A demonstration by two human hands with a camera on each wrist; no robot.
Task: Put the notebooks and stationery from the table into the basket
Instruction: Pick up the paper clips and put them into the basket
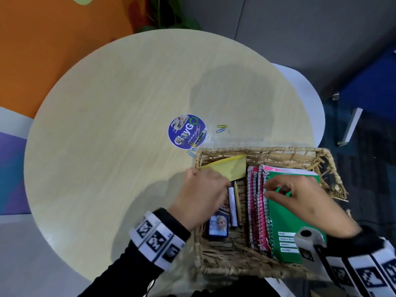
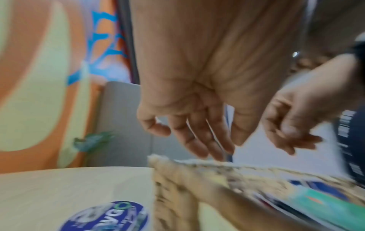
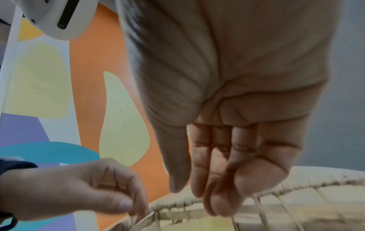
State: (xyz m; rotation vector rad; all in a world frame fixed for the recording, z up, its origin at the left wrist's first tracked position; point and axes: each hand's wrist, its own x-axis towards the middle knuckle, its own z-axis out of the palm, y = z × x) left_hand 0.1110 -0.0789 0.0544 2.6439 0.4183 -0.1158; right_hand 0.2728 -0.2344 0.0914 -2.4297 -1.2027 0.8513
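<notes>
On the round table [image 1: 111, 129], seen from the head camera, a woven basket [image 1: 334, 168] sits at the near right edge, holding a green notebook [image 1: 287, 224] atop pink spiral notebooks [image 1: 260, 213] on its right side, and a yellow pad [image 1: 230, 167], a white pen [image 1: 232, 207], a pencil [image 1: 237, 200] and a small blue case [image 1: 218, 225] on its left side. Several paper clips [image 1: 221, 128] lie loose on the table beside a round blue sticker [image 1: 186, 131], just beyond the basket's far left corner. Over the basket's left side the left hand [image 1: 202, 195] hovers, knuckles up, and the right hand [image 1: 306, 200] rests with spread fingers on the green notebook. From the left wrist, the left hand [image 2: 197, 96] hangs above the basket [image 2: 177, 192] rim with its fingers [image 2: 199, 140] loosely straight and slightly apart, holding nothing; the right hand [image 2: 296, 118] shows beyond it, blurred. From the right wrist, the right hand [image 3: 233, 109] points down with its fingers [image 3: 213, 164] straight and close together, empty, above the basket [image 3: 296, 195]; the left hand [image 3: 82, 190] appears at lower left, its fingers loosely curled near the rim, though whether they touch it I cannot tell.
</notes>
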